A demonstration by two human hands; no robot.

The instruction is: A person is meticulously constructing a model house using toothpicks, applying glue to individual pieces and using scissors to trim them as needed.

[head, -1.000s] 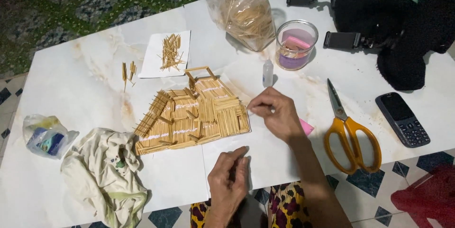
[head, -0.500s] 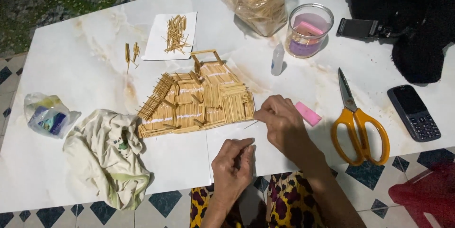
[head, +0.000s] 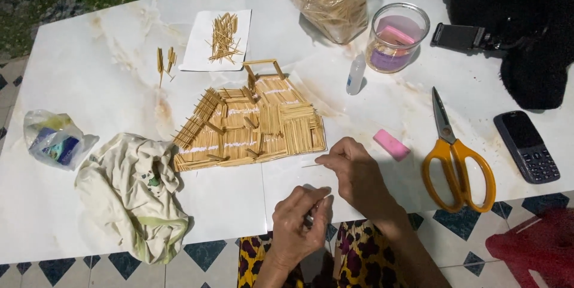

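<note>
Low in the frame's centre, the right hand (head: 357, 171) pinches a toothpick (head: 312, 165) (light, brittle, best gripped mid-length), while the left hand (head: 301, 223) curls closed below.

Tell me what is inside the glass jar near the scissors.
The glass jar holds pink and purple block-shaped pieces, one pink piece lying on top. Whatever lies beneath them is covered, and what they are is unclear.

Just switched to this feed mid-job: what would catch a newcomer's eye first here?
The flat house-shaped panel of glued toothpicks at the middle of the white table. Just below its right end, the right hand pinches a single toothpick, the left hand at the near edge. Orange-handled scissors lie to the right.
</note>
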